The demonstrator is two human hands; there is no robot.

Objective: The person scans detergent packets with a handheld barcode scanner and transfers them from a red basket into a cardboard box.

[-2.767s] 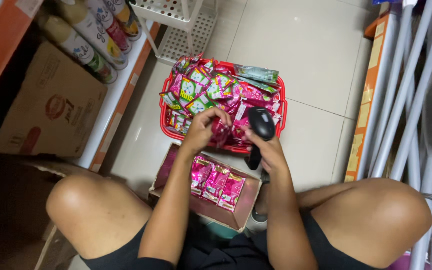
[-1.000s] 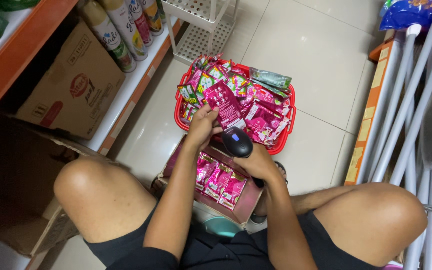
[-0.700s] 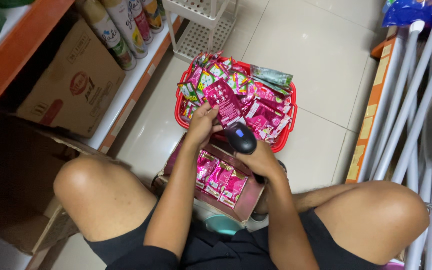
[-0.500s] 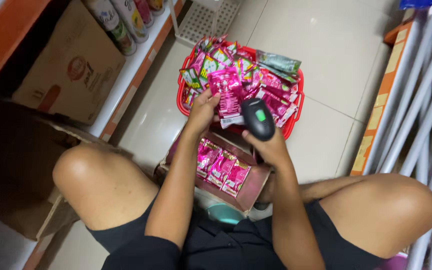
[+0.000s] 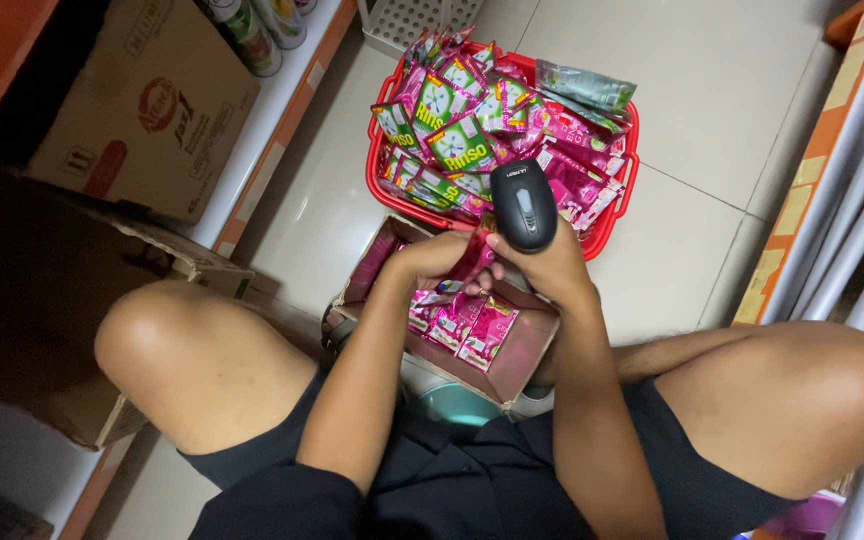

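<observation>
1. Black plastic: a handheld scanner (image 5: 523, 203) is gripped in the right hand (image 5: 542, 265), fingers wrapped around its handle.
2. A pink sachet (image 5: 470, 262) is pinched in the left hand (image 5: 439, 262) just beside the scanner, over the cardboard box (image 5: 532, 345); scanning seems in hand.
3. More pink sachets (image 5: 464, 325) are held in the box; the red basket (image 5: 607, 205) is heaped with pink and green sachets.

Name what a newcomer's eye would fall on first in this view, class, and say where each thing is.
First, the red basket on the pale floor tiles, heaped with pink and green sachets. Just below it, the right hand holds a black handheld scanner, while the left hand holds a pink sachet over an open cardboard box of more.
</observation>
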